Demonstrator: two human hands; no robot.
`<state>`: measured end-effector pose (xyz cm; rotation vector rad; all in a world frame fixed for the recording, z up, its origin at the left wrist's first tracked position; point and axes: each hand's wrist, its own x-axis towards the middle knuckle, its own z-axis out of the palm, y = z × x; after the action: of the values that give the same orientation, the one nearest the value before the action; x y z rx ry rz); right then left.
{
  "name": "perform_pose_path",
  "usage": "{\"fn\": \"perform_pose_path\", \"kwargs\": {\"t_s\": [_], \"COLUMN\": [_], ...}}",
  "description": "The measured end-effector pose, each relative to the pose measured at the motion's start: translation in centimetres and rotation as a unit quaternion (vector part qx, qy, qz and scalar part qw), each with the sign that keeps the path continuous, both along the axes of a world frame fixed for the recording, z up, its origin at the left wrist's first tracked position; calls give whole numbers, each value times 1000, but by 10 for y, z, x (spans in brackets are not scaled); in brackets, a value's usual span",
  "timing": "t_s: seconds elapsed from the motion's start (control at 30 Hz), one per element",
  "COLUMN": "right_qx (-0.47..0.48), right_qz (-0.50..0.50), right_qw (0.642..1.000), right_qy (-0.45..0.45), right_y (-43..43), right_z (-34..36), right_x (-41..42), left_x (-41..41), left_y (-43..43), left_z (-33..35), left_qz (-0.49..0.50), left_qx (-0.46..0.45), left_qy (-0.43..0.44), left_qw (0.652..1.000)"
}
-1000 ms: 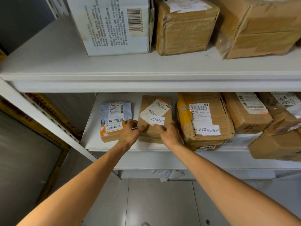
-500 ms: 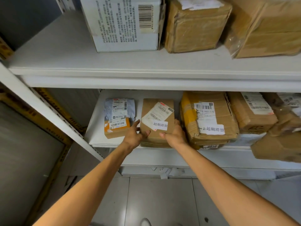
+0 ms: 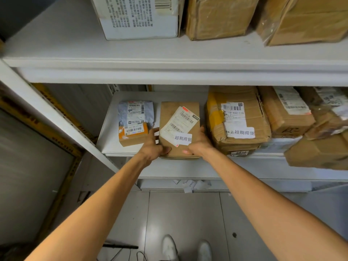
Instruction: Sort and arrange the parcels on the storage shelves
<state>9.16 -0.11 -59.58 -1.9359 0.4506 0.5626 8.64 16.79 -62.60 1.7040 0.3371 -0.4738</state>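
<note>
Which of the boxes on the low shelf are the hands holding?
The flat brown box with the slanted white label, between the small orange-patched box and the big crumpled box. The left hand and right hand grip its near corners.

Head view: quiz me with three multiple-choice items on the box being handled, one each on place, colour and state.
1. Where is the box?
A) on the floor
B) at the front of the lower shelf
C) in a bin

2. What colour is the leftmost carton on the upper shelf?
A) white
B) red
C) black

3. The left hand and right hand:
A) both grip the box
B) both hang free
C) only one touches it

Answers:
1 B: it sits by that shelf's front edge.
2 A: its printed faces are white.
3 A: fingers run along the box's sides, thumbs on top.
</note>
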Motion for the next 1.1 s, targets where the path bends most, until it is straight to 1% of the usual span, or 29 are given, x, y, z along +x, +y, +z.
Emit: {"fn": "perform_pose_path", "kwargs": {"t_s": [0.03,0.13,0.23,0.3,0.4,0.5,0.6,0.8,0.9,1.0,1.1], "right_qx": [9,76,105,117,134,115,52,10,14,17,-10], "right_qz": [3,10,15,-6,-36,-20,25,55,38,-11,-53], "right_qw": [1000,997,993,991,989,991,995,995,996,997,995], "right_qy": [-2,-20,-42,-58,-57,-62,-76,-86,-76,-79,-87], "right_y": [-1,-3,-3,-6,-10,-13,-17,-41,-63,-89,-122], "right_z": [0,2,5,4,-10,-27,-43,-57,-57,-58,-62], "right_x": [-3,-11,-20,-32,-54,-74,-94,-129,-152,-181,-214], "left_x": [-2,-3,-9,-18,-39,-63,-83,-125,-136,-146,-158], "left_y": [3,9,6,4,7,8,6,-10,-27,-56,-94], "left_z": [-3,-4,-1,-1,-4,-9,-17,-33,-37,-37,-42], "left_qz": [-8,-45,-23,-3,0,0,13,-2,-42,-94,-140], "left_qx": [-11,-20,-34,-37,-31,-22,-26,-19,-25,-26,-38], "left_qy": [5,35,34,25,11,-1,6,26,34,28,30], "left_qw": [1000,998,999,999,999,1000,1000,999,998,995,989]}}
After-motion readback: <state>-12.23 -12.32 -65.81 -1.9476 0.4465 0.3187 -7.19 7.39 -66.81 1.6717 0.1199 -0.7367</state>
